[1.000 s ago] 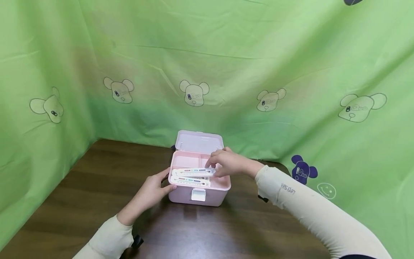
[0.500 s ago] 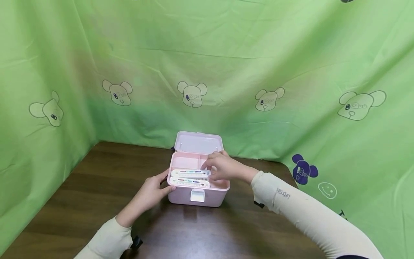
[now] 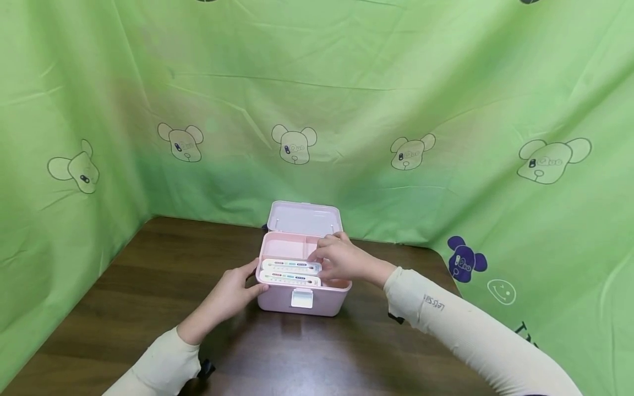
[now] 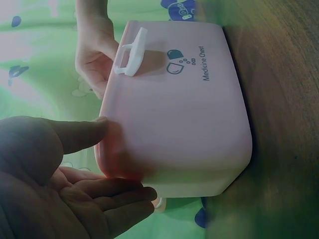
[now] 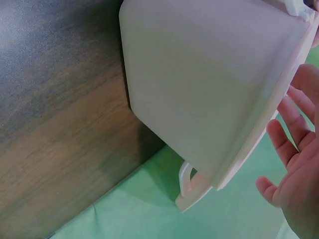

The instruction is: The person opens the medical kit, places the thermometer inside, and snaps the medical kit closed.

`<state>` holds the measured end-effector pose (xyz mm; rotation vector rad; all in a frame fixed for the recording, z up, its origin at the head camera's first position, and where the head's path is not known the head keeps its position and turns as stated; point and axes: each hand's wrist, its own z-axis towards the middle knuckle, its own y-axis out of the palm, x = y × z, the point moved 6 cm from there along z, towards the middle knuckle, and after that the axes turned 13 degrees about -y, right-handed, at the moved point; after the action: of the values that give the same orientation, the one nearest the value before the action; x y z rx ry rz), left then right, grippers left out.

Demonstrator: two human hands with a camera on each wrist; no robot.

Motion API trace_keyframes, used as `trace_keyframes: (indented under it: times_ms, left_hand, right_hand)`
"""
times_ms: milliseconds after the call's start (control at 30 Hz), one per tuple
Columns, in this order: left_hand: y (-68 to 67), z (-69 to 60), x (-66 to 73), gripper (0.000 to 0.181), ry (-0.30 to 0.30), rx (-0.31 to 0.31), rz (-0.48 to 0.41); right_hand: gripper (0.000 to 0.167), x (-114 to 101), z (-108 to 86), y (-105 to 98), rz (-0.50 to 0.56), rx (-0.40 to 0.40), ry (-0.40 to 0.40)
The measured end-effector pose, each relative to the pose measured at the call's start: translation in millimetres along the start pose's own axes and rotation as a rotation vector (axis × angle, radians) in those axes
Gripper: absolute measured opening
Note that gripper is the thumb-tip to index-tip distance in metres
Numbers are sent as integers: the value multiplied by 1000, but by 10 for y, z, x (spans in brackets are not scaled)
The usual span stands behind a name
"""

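A pink medicine chest point(image 3: 317, 302) stands with its lid point(image 3: 305, 218) raised at the back; its front reads "Medicine Chest". Two long white thermometers point(image 3: 289, 278) with coloured marks lie side by side in its front compartment. My right hand point(image 3: 342, 259) reaches over the right side, its thumb and forefinger at the right end of the rear thermometer point(image 3: 289, 266). The right wrist view hides those fingertips; the other fingers point(image 5: 294, 119) are loosely bent. My left hand point(image 3: 236, 291) rests at the front left corner, thumb on the rim, straight fingers point(image 4: 124, 201) along the side.
The inner tray point(image 3: 283, 246) is divided into sections at the back of the chest. A white latch point(image 3: 302, 298) hangs on the front. Brown wooden table point(image 3: 277, 357) lies below. Green cloth point(image 3: 223, 181) with bear drawings closes off the back and sides.
The right hand has brought the rear thermometer down and slightly left, from raised and tilted to flat beside the front one. The left hand has stayed on the corner.
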<state>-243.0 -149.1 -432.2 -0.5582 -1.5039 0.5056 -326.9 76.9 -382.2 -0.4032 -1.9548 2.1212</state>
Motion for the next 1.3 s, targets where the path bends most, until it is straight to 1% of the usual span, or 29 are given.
trace_keyframes:
  times_ms: [167, 267, 400, 500, 633, 767, 933, 1000, 1133, 1300]
  left_hand:
    - [-23, 5, 25, 69, 4, -6, 22]
    - [-31, 16, 25, 68, -11, -18, 10]
    - [-37, 30, 19, 67, -16, -28, -5]
    - [-54, 33, 19, 66, -4, -29, -18]
    - [-83, 55, 12, 60, -9, -47, -51]
    - [-127, 118, -1, 56, -30, -51, -48]
    - [-204, 261, -5, 60, -57, -44, -11]
    - [-237, 338, -3, 60, -62, -41, -5]
    - [-314, 526, -7, 59, -76, -27, -9]
    - [-376, 812, -94, 56, -126, -18, -63]
  right_hand:
    - [35, -32, 5, -11, -22, 4, 2]
    - [30, -59, 1, -17, -25, 9, 7]
    - [25, -80, -22, -22, -43, 23, 31]
    - [25, -87, -40, -34, -55, 49, 53]
    - [23, -95, -66, -54, -10, 88, 83]
    - [20, -67, -118, -75, 48, 131, 107]
    - [23, 37, -234, -116, 91, 221, 133]
    - [25, 98, -290, -131, 118, 264, 159]
    - [27, 265, -394, -141, 182, 341, 250]
    - [32, 495, -501, -98, 261, 409, 368]
